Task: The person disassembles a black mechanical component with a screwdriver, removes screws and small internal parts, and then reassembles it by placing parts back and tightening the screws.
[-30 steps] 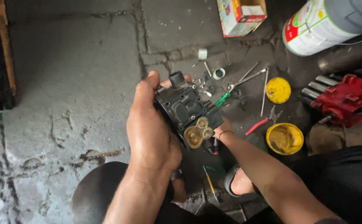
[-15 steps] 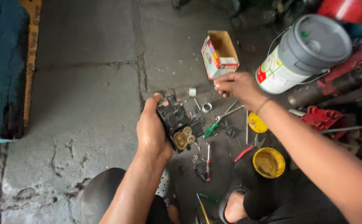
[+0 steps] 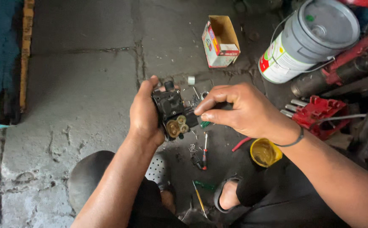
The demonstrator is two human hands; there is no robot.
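My left hand (image 3: 144, 112) grips a black mechanical part (image 3: 170, 105) from its left side and holds it above the concrete floor. Brass-coloured round fittings (image 3: 177, 126) show on the part's lower face. My right hand (image 3: 243, 109) is at the part's right edge, with thumb and forefinger pinched together against it. Whether something small sits between those fingertips is hidden.
Below the part lie a red-handled screwdriver (image 3: 204, 150), small screws and a yellow grease tub (image 3: 265, 152). An open cardboard box (image 3: 219, 40) and a grey lidded bucket (image 3: 308, 40) stand farther out. A red machine piece (image 3: 319, 114) is at the right, and my sandalled foot (image 3: 228, 194) is near.
My right hand reached out to the small things on the floor beyond the part, then came back to its right edge with fingers pinched. My left hand kept hold of the part.
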